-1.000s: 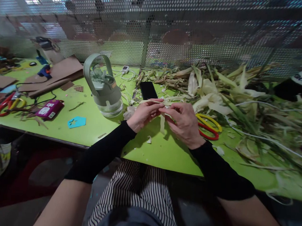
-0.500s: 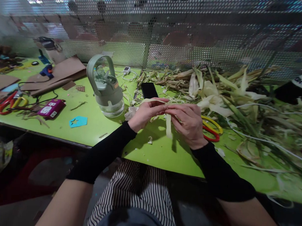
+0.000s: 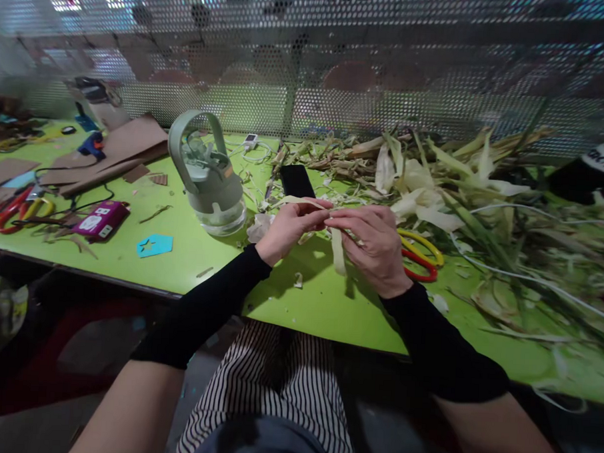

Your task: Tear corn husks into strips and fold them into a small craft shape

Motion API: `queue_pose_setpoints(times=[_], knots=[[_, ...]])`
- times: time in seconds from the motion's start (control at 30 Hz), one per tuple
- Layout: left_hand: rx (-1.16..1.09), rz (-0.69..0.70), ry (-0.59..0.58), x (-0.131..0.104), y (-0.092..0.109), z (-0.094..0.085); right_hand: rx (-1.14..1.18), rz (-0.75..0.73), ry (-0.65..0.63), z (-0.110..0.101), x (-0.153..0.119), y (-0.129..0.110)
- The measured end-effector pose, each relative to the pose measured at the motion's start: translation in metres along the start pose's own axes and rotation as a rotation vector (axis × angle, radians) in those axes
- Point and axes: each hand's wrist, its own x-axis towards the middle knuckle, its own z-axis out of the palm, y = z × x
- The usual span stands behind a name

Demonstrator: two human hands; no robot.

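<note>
A pale strip of corn husk (image 3: 338, 252) is pinched at the fingertips of both hands, one end hanging down between them. My left hand (image 3: 292, 227) is closed on it, and another pale length runs over the back of its fingers. Thumb and forefinger of my right hand (image 3: 374, 243) meet the left fingertips, closed on the same strip. Behind the hands lies a black phone (image 3: 297, 181). Scissors with red and yellow handles (image 3: 424, 250) lie just right of my right hand. The exact grip point is hidden by the fingers.
A clear-based water bottle (image 3: 208, 182) stands left of the hands. Corn husks (image 3: 424, 185) heap at the right, crossed by a white cable (image 3: 520, 277). Further left are a purple power block (image 3: 101, 220), a blue cut-out (image 3: 154, 245) and brown cardboard (image 3: 120, 148). A perforated metal screen (image 3: 214, 56) rises behind.
The hands stay together on the husk strip with only slight finger movement. The whole view has shifted slightly.
</note>
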Motion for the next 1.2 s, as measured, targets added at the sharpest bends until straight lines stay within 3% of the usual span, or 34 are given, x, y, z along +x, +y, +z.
queue_pose_setpoints(times=[0.13, 0.27, 0.47, 0.7, 0.93, 1.0, 1.1, 1.2], knots=[[0.099, 0.052, -0.067, 0.000, 0.001, 0.003, 0.114, 0.175, 0.099, -0.001, 0.002, -0.002], [0.144, 0.049, -0.112, -0.003, 0.005, 0.004, 0.314, 0.410, 0.017, -0.004, 0.005, -0.004], [0.227, 0.026, -0.157, -0.004, 0.003, 0.001, 0.325, 0.472, -0.005, -0.001, 0.004, 0.001], [0.218, -0.064, 0.006, -0.002, 0.006, 0.005, 0.488, 0.586, 0.045, -0.002, 0.005, 0.006], [0.178, -0.089, 0.030, -0.005, 0.014, 0.006, 0.400, 0.583, -0.191, -0.002, 0.005, 0.015], [0.188, -0.098, 0.031, -0.005, 0.015, 0.006, 0.459, 0.607, -0.141, 0.000, 0.002, 0.018], [0.208, -0.104, 0.058, -0.005, 0.015, 0.006, 0.394, 0.505, 0.007, -0.002, 0.000, 0.016], [0.229, -0.090, 0.113, -0.004, 0.015, 0.006, 0.210, 0.385, -0.034, -0.008, 0.003, 0.008]])
